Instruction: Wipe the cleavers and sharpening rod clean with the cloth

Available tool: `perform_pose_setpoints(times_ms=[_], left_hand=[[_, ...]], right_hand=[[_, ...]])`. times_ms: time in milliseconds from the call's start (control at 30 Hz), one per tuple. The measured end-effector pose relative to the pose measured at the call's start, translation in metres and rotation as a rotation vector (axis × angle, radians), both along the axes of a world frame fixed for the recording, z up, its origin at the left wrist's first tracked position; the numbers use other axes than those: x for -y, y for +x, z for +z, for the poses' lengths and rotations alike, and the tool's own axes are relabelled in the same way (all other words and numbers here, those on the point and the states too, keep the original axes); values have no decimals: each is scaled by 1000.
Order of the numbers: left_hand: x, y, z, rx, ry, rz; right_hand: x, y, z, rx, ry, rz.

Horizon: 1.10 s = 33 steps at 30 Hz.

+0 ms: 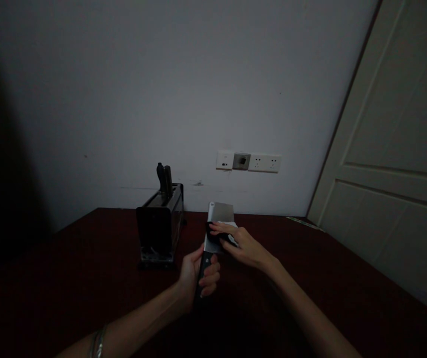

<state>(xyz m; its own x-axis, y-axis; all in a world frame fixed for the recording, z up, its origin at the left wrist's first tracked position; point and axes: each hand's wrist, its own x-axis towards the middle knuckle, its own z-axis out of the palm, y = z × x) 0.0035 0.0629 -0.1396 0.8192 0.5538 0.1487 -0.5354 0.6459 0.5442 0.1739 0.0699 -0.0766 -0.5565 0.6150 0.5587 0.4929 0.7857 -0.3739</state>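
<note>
My left hand is wrapped round the black handle of a cleaver, whose broad metal blade points away from me. Against the flat of that blade, my right hand presses a dark cloth with some white on it. The fingers partly hide the cloth and the middle of the blade. A dark knife block stands on the table to the left of both hands, with a couple of black handles sticking up from its top.
The dark red table reaches to a pale wall with a row of sockets. At the right is a white panelled door. A thin patterned strip lies along the table's far right edge. Light is dim.
</note>
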Motion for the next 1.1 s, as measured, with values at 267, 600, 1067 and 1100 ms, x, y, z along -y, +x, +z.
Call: perform_pose_setpoints(times_ms=[267, 600, 1067, 1100], left_hand=[[13, 7, -3, -14, 0, -114], [14, 0, -3, -103, -124, 1], [42, -10, -30, 2, -9, -117], [44, -10, -30, 3, -4, -119]], right_hand=[[-46, 28, 14, 46, 72, -205], [38, 6, -7, 257, -50, 36], [19, 20, -8, 223, 45, -67], [11, 23, -6, 216, 52, -87]])
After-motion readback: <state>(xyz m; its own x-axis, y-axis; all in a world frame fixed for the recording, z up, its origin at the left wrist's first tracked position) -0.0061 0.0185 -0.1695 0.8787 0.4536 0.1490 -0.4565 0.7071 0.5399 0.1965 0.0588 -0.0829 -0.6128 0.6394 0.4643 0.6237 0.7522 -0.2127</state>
